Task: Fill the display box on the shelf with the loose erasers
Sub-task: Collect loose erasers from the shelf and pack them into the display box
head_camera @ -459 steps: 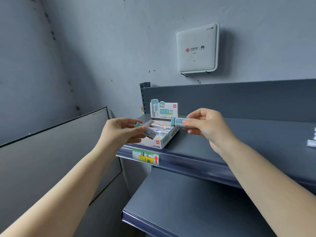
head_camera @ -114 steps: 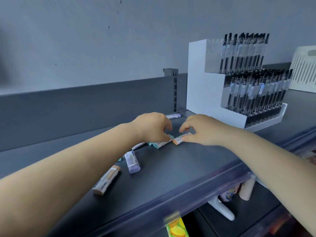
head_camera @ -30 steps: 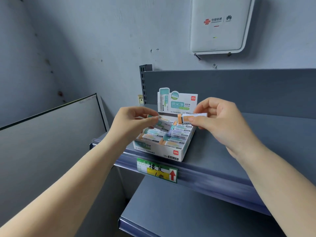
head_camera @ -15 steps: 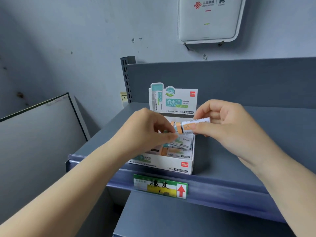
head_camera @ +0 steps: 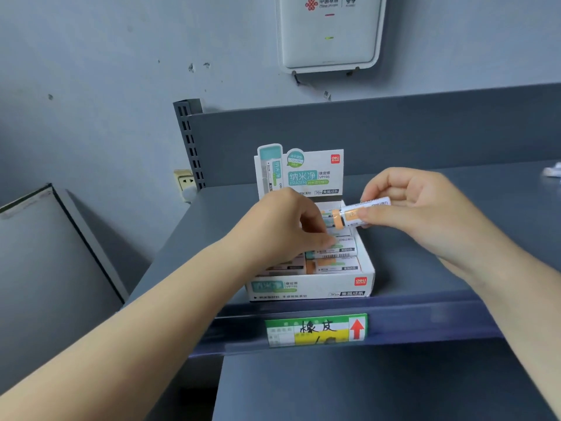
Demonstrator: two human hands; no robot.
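A white display box (head_camera: pixel 309 288) with a raised printed header card stands near the front edge of the grey shelf (head_camera: pixel 425 268). Several wrapped erasers lie inside it in rows. My left hand (head_camera: pixel 288 226) reaches down into the box with curled fingers, its fingertips on a green-striped eraser (head_camera: pixel 344 246) there. My right hand (head_camera: pixel 425 208) hovers over the box's back right corner and pinches an orange eraser (head_camera: pixel 352 215) in a white sleeve, held level.
A green and yellow price label (head_camera: pixel 315 329) sits on the shelf's front rail. A lower shelf (head_camera: pixel 364 387) lies below. A white router box (head_camera: pixel 329 31) hangs on the wall above. A loose white item (head_camera: pixel 552 171) lies at the far right of the shelf.
My view has closed in on the box. My left hand has sunk deeper into the box with its eraser. My right hand still holds the orange eraser above it.
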